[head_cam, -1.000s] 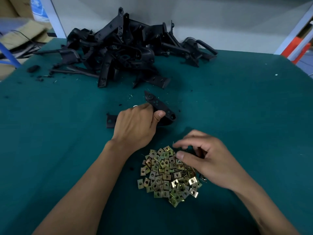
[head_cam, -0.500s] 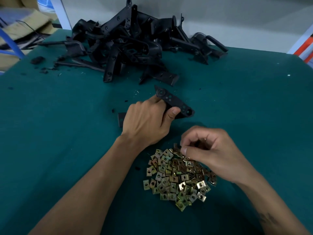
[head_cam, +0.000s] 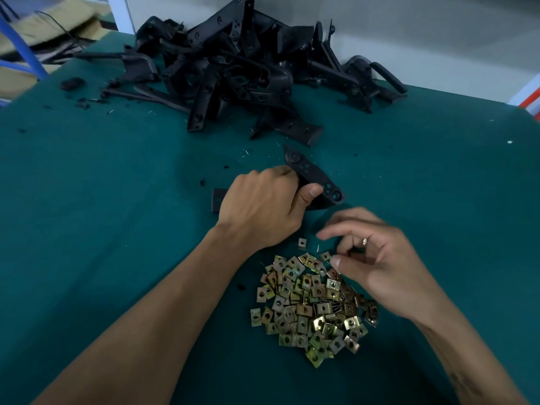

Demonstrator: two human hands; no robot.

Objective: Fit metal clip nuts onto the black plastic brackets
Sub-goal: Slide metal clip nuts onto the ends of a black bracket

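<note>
**benchwatcher:** So the left hand [head_cam: 263,206] has its fingers wrapped round one black bracket [head_cam: 314,179], pinned to the green table [head_cam: 117,200] just ahead of the clip nut pile [head_cam: 312,305]. The right hand [head_cam: 371,258] hovers over the far edge of that pile, fingers curled in — it's blurred, so I can't tell if there's a nut pinched in there or not.

**greasy_mitts:** What's the risk from here, you reckon?

**benchwatcher:** Mostly a fumble, I'd guess. Those nuts are small and heaped, so it'd be easy to grab two or drop one; there's a stray clip nut [head_cam: 302,242] lying apart already. If one goes on skewed, its hole probably won't line up with the bracket's.

**greasy_mitts:** Which way's the bracket lying?

**benchwatcher:** Long axis runs diagonally — far end up-left toward the bracket heap [head_cam: 233,68], near end down-right toward the right hand, holes facing up, lying pretty flat
</note>
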